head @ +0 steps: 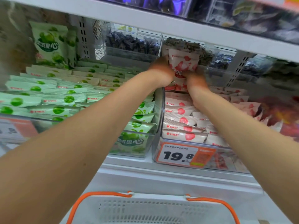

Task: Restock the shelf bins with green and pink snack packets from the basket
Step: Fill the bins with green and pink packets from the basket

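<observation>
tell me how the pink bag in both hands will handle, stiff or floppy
Probably floppy: the pink bag is a thin film pouch, held upright by the left hand and right hand. Likely light, being a small snack pouch.

A white shelving unit [161,178] fills the frame. Its upper shelf board [145,18] crosses the top of the frame and slopes down to the right. Blurred dark packets [161,4] lie above the board. At the back, a white perforated upright [83,41] stands in the upper left and a second upright [239,68] at the right. Between them, clear boxes [129,53] hold dark wrapped pieces. An orange price label [186,155] reading 19.8 is in the lower centre. The light is bright and even.
</observation>
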Demonstrator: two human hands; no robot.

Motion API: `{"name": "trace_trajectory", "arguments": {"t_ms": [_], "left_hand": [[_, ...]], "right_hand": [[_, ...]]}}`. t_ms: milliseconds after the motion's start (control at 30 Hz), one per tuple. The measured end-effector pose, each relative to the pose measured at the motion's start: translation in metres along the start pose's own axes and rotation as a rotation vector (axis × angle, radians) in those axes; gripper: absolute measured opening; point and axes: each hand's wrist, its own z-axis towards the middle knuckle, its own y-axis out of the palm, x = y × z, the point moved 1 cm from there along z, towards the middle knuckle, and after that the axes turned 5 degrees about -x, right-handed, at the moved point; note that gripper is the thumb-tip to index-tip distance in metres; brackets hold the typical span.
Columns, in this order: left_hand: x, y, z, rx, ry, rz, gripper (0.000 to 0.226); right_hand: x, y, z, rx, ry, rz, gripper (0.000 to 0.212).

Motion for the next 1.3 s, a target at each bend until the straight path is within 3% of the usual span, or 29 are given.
{"name": "trace_trajectory", "arguments": {"t_ms": [167,267,400,567,700,833,933,1067,1167,1300], "left_hand": [[-0.007,-0.001,-0.003,0.027,0.004,-0.155,0.042],[-0.009,0.001,-0.001,0.047,-0.002,-0.187,0.038],[-0.009,0.001,-0.001,0.032,-0.020,-0.166,0.039],[-0.011,0.000,0.002,0.046,-0.061,-0.117,0.037],[-0.005,-0.002,-0.002,-0.045,-0.055,-0.027,0.035],[-0.006,0.000,-0.002,-0.052,-0.068,-0.027,0.032],[-0.010,0.000,0.000,0.063,-0.123,-0.092,0.031],[-0.010,-0.003,-0.008,0.185,-0.161,-0.037,0.029],[-0.007,-0.004,-0.036,0.274,-0.141,-0.024,0.028],[0.011,-0.002,-0.106,0.408,-0.078,0.113,0.002]], "right_hand": [[0.001,0.005,0.000,-0.036,0.004,-0.135,0.045],[0.001,0.005,0.000,0.016,-0.052,-0.126,0.041],[-0.003,0.007,-0.002,-0.041,-0.027,-0.119,0.053],[-0.001,0.007,-0.005,-0.055,-0.012,0.010,0.044],[0.002,0.005,-0.003,-0.097,0.006,0.025,0.042],[0.006,0.001,-0.002,-0.121,0.050,-0.109,0.059],[0.006,-0.002,-0.002,-0.089,0.032,-0.107,0.075],[0.007,-0.013,-0.016,-0.027,-0.044,-0.126,0.066],[0.006,-0.029,-0.039,-0.025,-0.143,-0.359,0.064],[0.008,-0.056,-0.088,-0.031,-0.289,-0.630,0.016]]}}
